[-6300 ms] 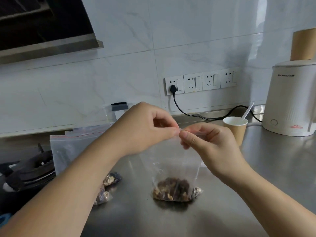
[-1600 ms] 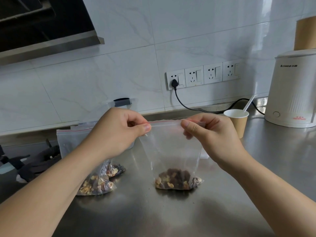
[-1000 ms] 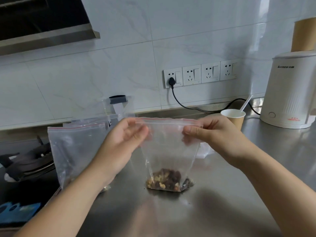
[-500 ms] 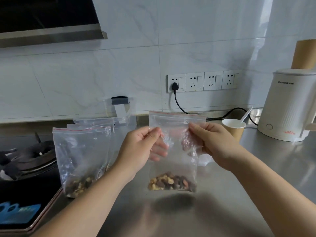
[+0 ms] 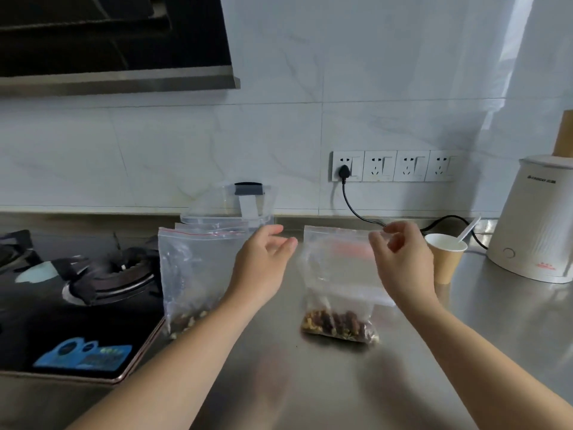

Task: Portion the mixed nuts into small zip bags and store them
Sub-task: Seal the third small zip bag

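**Two hands off the bag: set it with the filled ones**

Two groups of bags stand on the steel counter (image 5: 279, 383), and the step in hand looks to be storing the one in the middle. Going from the left: the gas hob (image 5: 77, 290) takes up the counter's left end, and just beside its edge stand the filled zip bags (image 5: 192, 274), upright and stacked against each other, nuts at the bottom. Behind them a clear plastic container (image 5: 235, 209) leans near the wall.

The left hand (image 5: 263, 268) hangs between that stack and the middle bag, fingers spread and relaxed, gripping nothing. The zip bag (image 5: 335, 274) stands upright on its own, its mixed nuts (image 5: 339, 325) settled along the bottom. Whether its red seal is pressed fully closed cannot be told. The right hand (image 5: 403, 259) is at the bag's upper right corner with fingers loosely curled; whether it touches the plastic is unclear, but it pinches nothing.

To do this well, I would run a finger along the seal first, then lift the bag by its top edge and stand it against the stack, keeping the nuts low so it does not topple.

To the right, a paper cup (image 5: 446, 262) with a white spoon (image 5: 468, 232) stands near the right wrist and could be knocked. The black cord (image 5: 356, 209) trails behind, and the white appliance (image 5: 536, 225) sits well apart.
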